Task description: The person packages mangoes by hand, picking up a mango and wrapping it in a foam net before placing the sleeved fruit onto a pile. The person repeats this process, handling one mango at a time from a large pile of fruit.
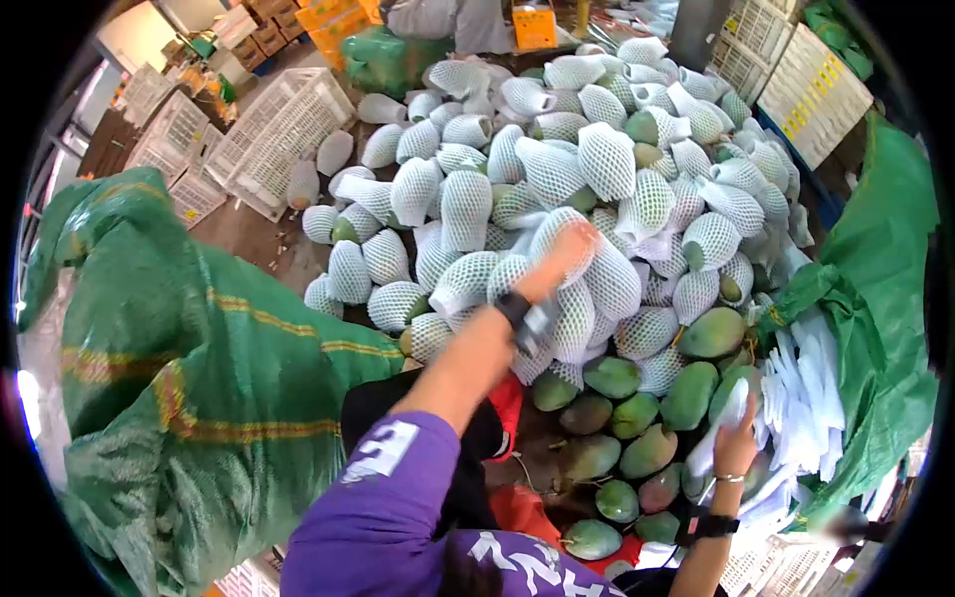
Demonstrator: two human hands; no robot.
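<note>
My left hand (570,251) reaches out over the heap, closed around a mango in a white foam net (557,227). Motion blurs its fingers a little. Other netted mangoes (466,209) press close on all sides of it. Lower right, my right hand (736,450) has one finger pointing up along a white foam net sleeve (714,433), its other fingers curled by the sleeve. Just beside it lies a stack of flat foam sleeves (808,393). Bare green mangoes (649,450) cover the floor to the left of this hand.
A large green woven sack (229,368) bulges at my left, and another green sheet (875,239) hangs at the right. White plastic crates (284,139) stand at the upper left, with more crates (761,40) at the upper right. An orange box (534,27) stands behind the heap.
</note>
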